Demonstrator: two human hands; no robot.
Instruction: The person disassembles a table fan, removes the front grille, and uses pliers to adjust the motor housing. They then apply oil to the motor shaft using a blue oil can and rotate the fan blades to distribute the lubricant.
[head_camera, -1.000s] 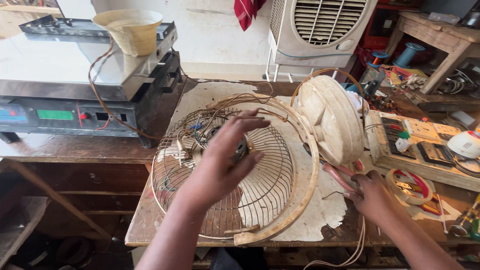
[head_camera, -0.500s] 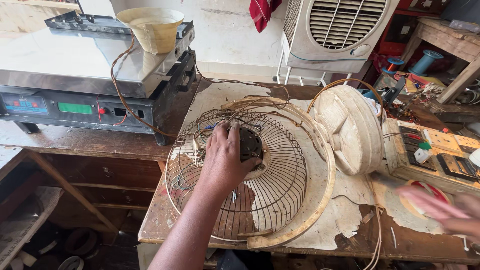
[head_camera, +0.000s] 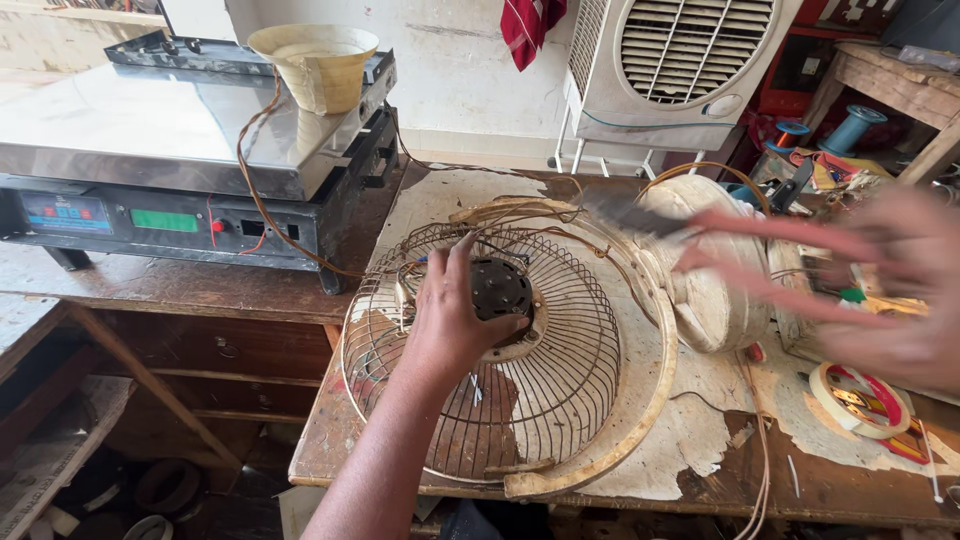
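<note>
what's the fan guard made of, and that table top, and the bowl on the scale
Fan guard: thin metal wire, tarnished brownish, likely rusty, with a cream rim that looks like plastic. The left hand rests on its dark hub.
Table top: seemingly wood under a pale coating peeling off in patches, dark brown showing beneath.
Bowl: cream and smooth, probably plastic; hard to say for sure.

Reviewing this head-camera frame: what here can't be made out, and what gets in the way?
- Right hand: smeared by motion blur; whether it grips the thin dark tool at its fingertips is unclear.
- Left hand: its palm covers part of the dark motor hub in the wire fan guard, so the contact underneath is hidden.
- Tape roll: partly behind the blurred hand.
- Scale display: too small to read.
- Bench: cut off by the right and bottom edges.
</note>
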